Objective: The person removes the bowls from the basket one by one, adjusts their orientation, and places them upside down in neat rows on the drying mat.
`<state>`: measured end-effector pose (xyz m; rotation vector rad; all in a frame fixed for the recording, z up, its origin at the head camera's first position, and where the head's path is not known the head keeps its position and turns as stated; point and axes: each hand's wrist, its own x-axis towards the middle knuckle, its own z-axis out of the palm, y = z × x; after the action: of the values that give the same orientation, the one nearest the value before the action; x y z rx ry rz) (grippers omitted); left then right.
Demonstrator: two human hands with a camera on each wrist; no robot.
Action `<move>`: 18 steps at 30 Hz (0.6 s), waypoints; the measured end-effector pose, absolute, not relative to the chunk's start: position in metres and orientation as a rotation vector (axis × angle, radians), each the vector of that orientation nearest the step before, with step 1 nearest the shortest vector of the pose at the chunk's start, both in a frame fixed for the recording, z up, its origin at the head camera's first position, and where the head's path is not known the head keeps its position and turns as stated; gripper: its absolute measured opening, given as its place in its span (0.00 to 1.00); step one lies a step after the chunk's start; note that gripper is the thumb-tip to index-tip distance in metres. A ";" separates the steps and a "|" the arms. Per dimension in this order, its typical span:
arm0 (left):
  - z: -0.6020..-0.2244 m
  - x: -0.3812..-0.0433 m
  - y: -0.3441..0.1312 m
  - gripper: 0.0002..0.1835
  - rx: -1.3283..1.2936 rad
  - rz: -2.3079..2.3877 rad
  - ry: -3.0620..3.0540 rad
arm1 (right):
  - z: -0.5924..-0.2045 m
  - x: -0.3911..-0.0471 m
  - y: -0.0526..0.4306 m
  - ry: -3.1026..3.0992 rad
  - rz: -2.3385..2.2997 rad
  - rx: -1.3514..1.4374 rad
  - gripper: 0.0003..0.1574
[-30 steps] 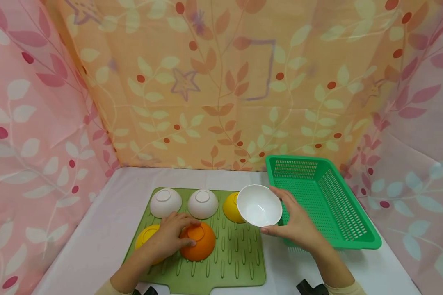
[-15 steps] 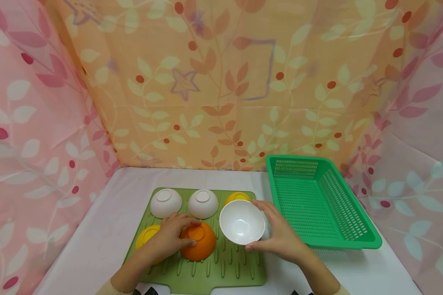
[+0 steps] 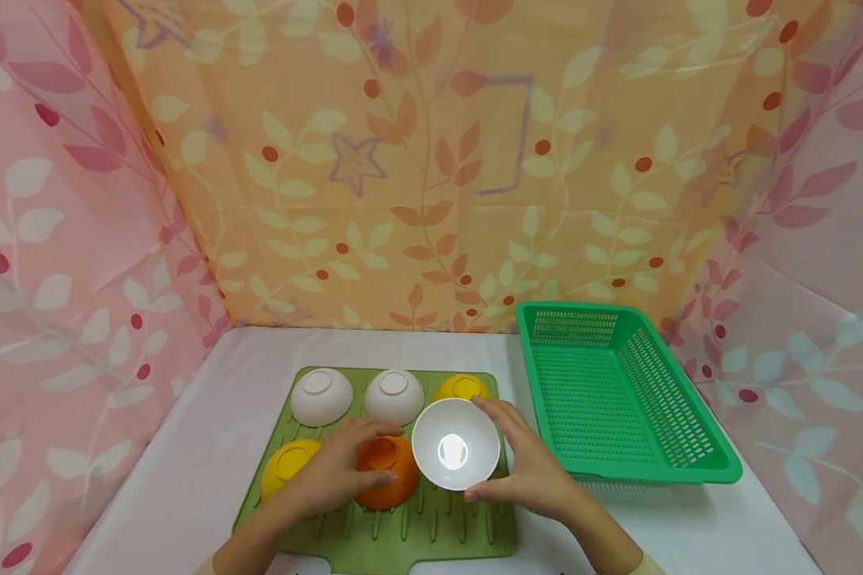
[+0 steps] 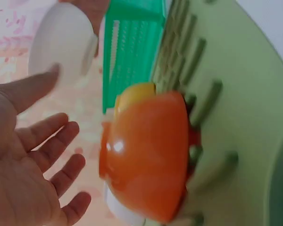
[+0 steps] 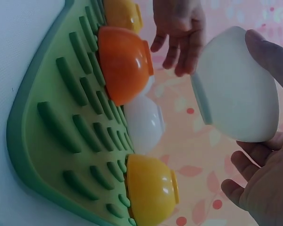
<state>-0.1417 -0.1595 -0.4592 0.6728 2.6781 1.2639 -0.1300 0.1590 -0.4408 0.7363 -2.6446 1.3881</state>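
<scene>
My right hand (image 3: pixel 528 471) grips the rim of a white bowl (image 3: pixel 455 443), raised over the right part of the green drying mat (image 3: pixel 460 523), its hollow facing the head camera. The left hand (image 3: pixel 334 475) hovers beside an upside-down orange bowl (image 3: pixel 388 483). In the left wrist view, that hand's fingers (image 4: pixel 66 174) are spread and apart from the orange bowl (image 4: pixel 148 150), holding nothing. The right wrist view shows the held white bowl (image 5: pixel 240 89) between thumb and fingers, off the mat, with the left hand (image 5: pixel 181 28) close to its base.
Upside down on the mat are two more white bowls (image 3: pixel 321 399), a yellow bowl (image 3: pixel 466 389) at the back right and another yellow bowl (image 3: pixel 288 463) at the left, partly behind the left arm. A green basket (image 3: pixel 597 399) stands right of the mat. Patterned cloth (image 3: pixel 417 160) surrounds the table.
My right hand has carried the white bowl left, from near the basket to over the mat, beside the orange bowl. My left hand has come off the orange bowl, shifting slightly right.
</scene>
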 end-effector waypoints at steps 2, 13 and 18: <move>-0.455 -0.139 -0.156 0.28 0.638 1.372 2.602 | -0.441 -0.130 0.159 -2.634 1.397 0.739 0.72; -0.442 -0.129 -0.144 0.26 0.502 1.713 2.030 | -0.445 -0.126 0.155 -2.538 1.436 0.837 0.75; -0.446 -0.126 -0.143 0.29 0.462 1.739 1.920 | -0.446 -0.125 0.153 -2.516 1.395 0.894 0.77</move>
<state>-0.1264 -0.1427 -0.4462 0.4617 1.9196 1.7389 -0.1247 0.1531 -0.4457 0.8941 -2.5162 1.3946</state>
